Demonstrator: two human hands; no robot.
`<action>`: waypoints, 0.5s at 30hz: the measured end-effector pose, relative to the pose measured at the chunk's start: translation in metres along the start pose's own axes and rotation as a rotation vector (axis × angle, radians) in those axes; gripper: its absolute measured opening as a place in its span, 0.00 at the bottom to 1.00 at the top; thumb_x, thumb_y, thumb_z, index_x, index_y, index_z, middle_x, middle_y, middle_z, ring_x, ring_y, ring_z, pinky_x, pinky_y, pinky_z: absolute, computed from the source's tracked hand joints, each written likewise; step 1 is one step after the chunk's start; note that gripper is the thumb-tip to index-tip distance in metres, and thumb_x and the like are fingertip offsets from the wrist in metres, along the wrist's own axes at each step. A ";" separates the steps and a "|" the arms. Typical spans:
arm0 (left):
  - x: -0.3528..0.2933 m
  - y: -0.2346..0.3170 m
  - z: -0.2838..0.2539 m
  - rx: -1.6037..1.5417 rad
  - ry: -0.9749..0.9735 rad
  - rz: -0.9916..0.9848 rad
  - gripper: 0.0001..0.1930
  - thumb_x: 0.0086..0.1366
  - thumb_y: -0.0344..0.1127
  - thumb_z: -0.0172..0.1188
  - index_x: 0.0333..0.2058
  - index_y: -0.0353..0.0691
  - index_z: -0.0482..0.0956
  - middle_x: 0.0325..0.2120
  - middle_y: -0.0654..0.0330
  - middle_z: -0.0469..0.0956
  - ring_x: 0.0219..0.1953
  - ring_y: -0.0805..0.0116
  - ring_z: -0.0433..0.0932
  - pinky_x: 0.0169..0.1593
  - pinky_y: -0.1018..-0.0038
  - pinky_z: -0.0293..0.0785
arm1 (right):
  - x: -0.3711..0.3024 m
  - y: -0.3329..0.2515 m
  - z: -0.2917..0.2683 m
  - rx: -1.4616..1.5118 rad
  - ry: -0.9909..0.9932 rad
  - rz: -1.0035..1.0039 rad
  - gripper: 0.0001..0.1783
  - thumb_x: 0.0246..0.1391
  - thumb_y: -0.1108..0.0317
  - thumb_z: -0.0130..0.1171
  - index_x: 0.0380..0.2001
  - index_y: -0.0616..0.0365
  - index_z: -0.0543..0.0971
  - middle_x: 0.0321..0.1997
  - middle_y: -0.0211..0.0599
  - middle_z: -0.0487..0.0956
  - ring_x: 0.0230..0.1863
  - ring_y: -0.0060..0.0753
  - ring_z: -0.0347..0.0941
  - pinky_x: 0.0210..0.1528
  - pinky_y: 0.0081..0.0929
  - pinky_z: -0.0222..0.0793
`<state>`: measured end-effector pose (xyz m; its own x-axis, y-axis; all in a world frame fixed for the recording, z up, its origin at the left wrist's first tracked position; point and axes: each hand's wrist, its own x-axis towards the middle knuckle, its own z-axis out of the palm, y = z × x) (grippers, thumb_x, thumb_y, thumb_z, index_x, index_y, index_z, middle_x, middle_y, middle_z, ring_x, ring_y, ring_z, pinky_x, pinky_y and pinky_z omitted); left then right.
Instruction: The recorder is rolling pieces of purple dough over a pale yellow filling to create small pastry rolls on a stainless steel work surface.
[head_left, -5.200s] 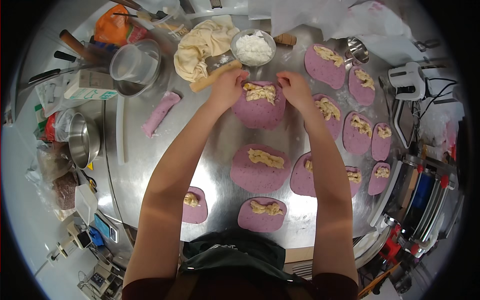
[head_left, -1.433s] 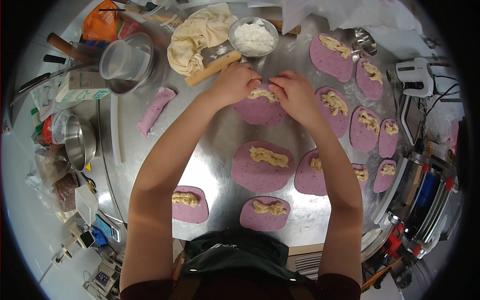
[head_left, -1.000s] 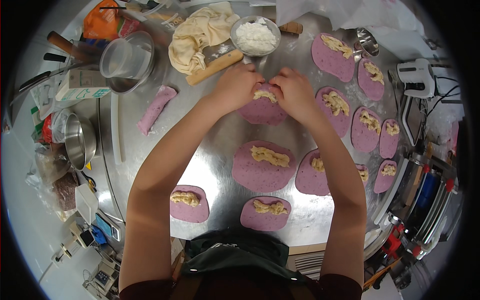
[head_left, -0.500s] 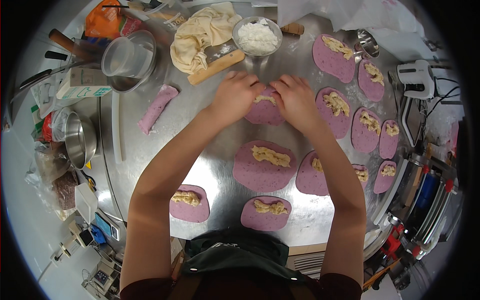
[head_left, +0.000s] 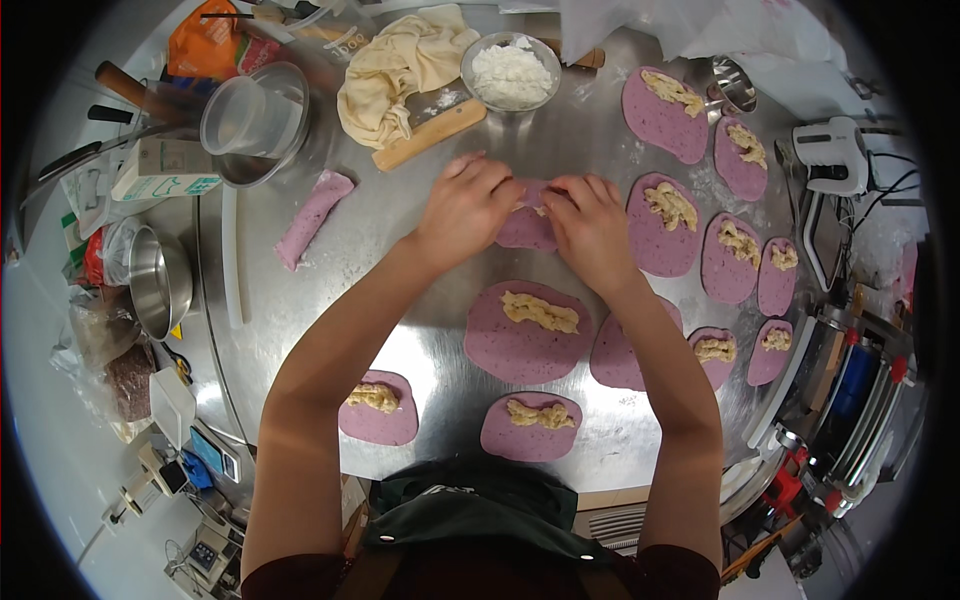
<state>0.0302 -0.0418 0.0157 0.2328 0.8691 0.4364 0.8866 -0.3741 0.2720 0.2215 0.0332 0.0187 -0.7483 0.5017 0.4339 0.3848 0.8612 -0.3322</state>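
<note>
At the middle of the steel table, a purple dough piece point(head_left: 527, 230) lies between my hands, its far edge folded over toward me. Only a little pale yellow filling shows under the fold. My left hand point(head_left: 470, 205) pinches the fold's left end, while my right hand point(head_left: 590, 225) grips it at the right; both hands have their fingers closed. Nearer me lies a large flat purple dough piece point(head_left: 500, 345) topped with a strip of filling point(head_left: 540, 312). Off to the left rests a rolled-up purple dough log point(head_left: 313, 218).
Several filled dough pieces point(head_left: 663, 250) spread over the right side. Beyond my hands are a wooden rolling pin point(head_left: 430, 135), a bowl of white flour point(head_left: 512, 92) and a cream-coloured cloth point(head_left: 400, 75). A metal bowl with a plastic tub point(head_left: 255, 120) stands far left, a hand mixer point(head_left: 835, 155) far right.
The dough's far edge has come over toward me, covering most of the filling. Both hands have shifted slightly nearer, still gripping its ends.
</note>
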 end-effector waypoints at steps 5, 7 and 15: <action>0.012 -0.001 0.001 -0.090 0.001 -0.130 0.15 0.56 0.32 0.62 0.44 0.38 0.79 0.40 0.56 0.76 0.46 0.55 0.73 0.53 0.62 0.69 | 0.018 -0.003 0.001 0.054 0.000 0.119 0.12 0.44 0.67 0.64 0.36 0.55 0.81 0.39 0.31 0.76 0.42 0.39 0.72 0.46 0.38 0.65; 0.011 -0.003 0.002 -0.136 -0.089 -0.156 0.15 0.56 0.32 0.62 0.44 0.38 0.79 0.40 0.56 0.76 0.46 0.55 0.74 0.52 0.61 0.69 | 0.018 0.002 0.002 0.076 -0.082 0.131 0.13 0.44 0.68 0.64 0.36 0.56 0.81 0.39 0.32 0.76 0.43 0.40 0.72 0.46 0.38 0.66; 0.028 -0.016 0.006 -0.198 -0.296 -0.266 0.11 0.56 0.31 0.61 0.38 0.37 0.81 0.35 0.55 0.76 0.41 0.53 0.75 0.45 0.61 0.72 | 0.036 0.029 0.011 0.143 -0.376 0.215 0.09 0.43 0.66 0.64 0.30 0.55 0.82 0.33 0.34 0.77 0.42 0.43 0.74 0.42 0.43 0.67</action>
<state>0.0246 -0.0098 0.0187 0.1368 0.9879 0.0724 0.8445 -0.1545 0.5128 0.2001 0.0752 0.0156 -0.8138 0.5809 0.0165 0.4946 0.7073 -0.5051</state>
